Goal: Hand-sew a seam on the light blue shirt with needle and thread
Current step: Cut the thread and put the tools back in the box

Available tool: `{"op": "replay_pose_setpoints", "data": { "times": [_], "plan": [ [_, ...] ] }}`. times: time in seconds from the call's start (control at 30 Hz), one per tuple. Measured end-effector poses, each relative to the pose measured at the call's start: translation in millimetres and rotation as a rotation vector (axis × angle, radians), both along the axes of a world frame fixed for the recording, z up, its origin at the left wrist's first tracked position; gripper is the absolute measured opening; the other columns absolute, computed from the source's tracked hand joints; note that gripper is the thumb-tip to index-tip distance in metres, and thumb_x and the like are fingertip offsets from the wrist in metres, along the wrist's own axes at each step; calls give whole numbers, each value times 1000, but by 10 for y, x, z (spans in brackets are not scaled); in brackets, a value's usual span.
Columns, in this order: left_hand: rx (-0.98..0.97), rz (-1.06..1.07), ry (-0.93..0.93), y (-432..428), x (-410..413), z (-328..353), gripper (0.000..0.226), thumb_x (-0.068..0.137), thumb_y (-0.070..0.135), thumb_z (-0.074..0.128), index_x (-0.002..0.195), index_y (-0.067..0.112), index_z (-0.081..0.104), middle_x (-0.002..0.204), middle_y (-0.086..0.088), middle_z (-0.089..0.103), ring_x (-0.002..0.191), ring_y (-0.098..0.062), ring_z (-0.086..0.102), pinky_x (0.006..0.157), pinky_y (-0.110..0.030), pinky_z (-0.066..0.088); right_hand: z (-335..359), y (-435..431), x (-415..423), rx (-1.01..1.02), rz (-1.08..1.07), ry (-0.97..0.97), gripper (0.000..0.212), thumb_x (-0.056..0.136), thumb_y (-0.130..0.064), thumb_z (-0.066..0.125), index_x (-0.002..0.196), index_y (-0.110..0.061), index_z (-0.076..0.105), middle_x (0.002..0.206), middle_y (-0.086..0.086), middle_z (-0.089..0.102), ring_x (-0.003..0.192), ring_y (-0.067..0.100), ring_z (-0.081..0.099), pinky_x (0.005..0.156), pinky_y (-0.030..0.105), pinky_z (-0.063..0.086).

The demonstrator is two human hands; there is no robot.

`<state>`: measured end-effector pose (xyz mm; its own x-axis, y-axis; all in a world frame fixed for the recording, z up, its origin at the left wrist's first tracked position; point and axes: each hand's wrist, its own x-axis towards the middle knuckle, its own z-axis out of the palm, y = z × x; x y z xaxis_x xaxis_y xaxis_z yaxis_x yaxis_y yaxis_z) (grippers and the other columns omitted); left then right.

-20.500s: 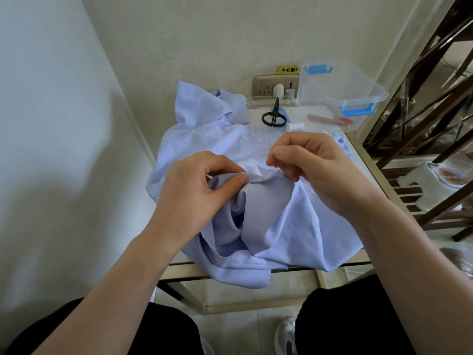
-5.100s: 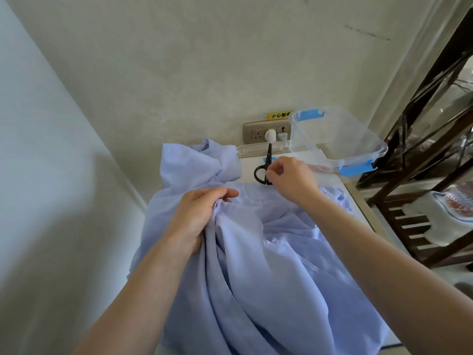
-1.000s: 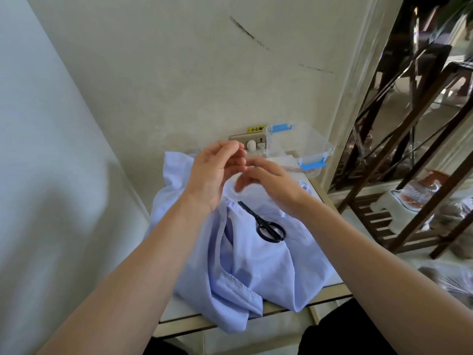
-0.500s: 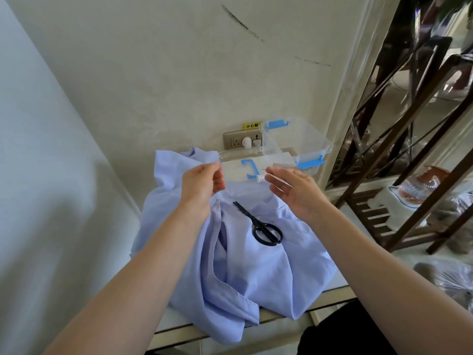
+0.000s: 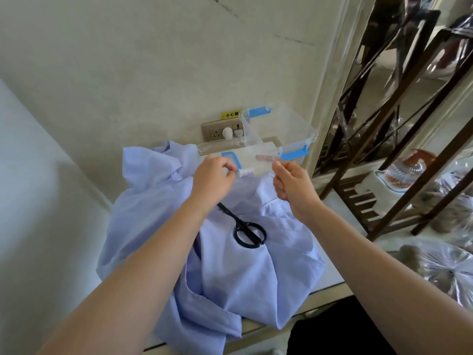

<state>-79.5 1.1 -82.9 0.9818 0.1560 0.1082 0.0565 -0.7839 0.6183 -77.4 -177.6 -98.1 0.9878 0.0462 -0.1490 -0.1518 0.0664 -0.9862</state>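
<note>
Evidently readying thread over the light blue shirt [image 5: 243, 272]
Left hand [image 5: 213, 176] and right hand [image 5: 293, 187] each pinch something too fine to see; limp cloth, grip beside the seam

The left hand [image 5: 213, 180] and right hand [image 5: 294, 185] run into bare forearms; black clothing [image 5: 330, 334], probably trousers, covers the lap.

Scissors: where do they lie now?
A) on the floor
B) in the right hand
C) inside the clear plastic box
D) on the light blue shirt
D: the black scissors lie flat on the light blue shirt, and no hand holds them.
</note>
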Motion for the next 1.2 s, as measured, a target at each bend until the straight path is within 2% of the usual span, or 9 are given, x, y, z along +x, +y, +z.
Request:
{"op": "replay_pose_setpoints", "data": {
  "times": [0.23,0.37,0.5,0.63,0.73,0.8,0.9,1.07,1.2],
  "plan": [
    [307,-110,29,-229,439,-358,36,99,11,45,132,12,59,133,-14,54,119,-32,49,92,-37,40,-99,-8,76,-235,18,81,14,97,-16,48,104,-10,59,73,-2,49,58,9,42,51,18,37],
    [390,-115,52,-240,532,-507,33,100,18,45,127,9,61,128,-17,50,116,-33,43,91,-38,39,-123,-58,110,-259,8,86,17,97,-14,47,105,-8,61,76,-4,50,61,8,44,54,17,37],
    [322,-86,-8,-209,551,-540,25,95,20,55,112,11,70,114,-17,58,107,-34,49,83,-40,43,-138,-77,147,-266,15,73,16,95,-14,51,102,-11,64,75,-8,53,59,3,46,55,16,38],
    [89,-59,-56,-95,489,-400,27,93,32,62,109,12,71,105,-9,72,97,-27,63,78,-34,46,-148,-38,188,-212,-9,35,17,92,-11,59,105,-17,67,72,-8,56,47,-2,44,50,14,38],
    [-77,-111,-73,-16,358,-229,23,91,29,68,106,13,72,95,2,71,84,-13,62,73,-23,42,-119,86,226,-53,-42,50,23,93,-11,61,114,-17,66,56,-13,44,45,3,37,47,19,32],
    [-169,-128,-93,40,274,-146,23,89,25,70,108,13,72,94,5,70,81,-10,61,80,-26,48,-78,201,226,63,-3,83,22,96,-12,58,117,-13,64,50,-11,34,42,6,29,42,19,27],
    [-236,-143,-121,112,158,-41,24,88,27,71,109,14,71,96,4,72,83,-9,64,81,-24,50,-33,370,158,134,161,91,18,100,-19,53,105,-9,66,50,-9,24,44,7,21,42,20,19],
    [-247,-46,-206,198,5,127,17,85,23,73,101,17,71,88,8,69,78,-6,62,79,-24,50,0,474,52,-40,165,3,24,100,-27,55,84,-14,67,52,-7,28,48,10,23,44,21,25],
    [-101,-12,-177,240,-103,167,22,80,27,77,97,20,64,79,11,63,72,-7,58,70,-19,44,138,431,-10,-314,211,-162,22,96,-24,60,78,-17,70,50,-7,34,45,10,24,45,20,23]
  ]
}}
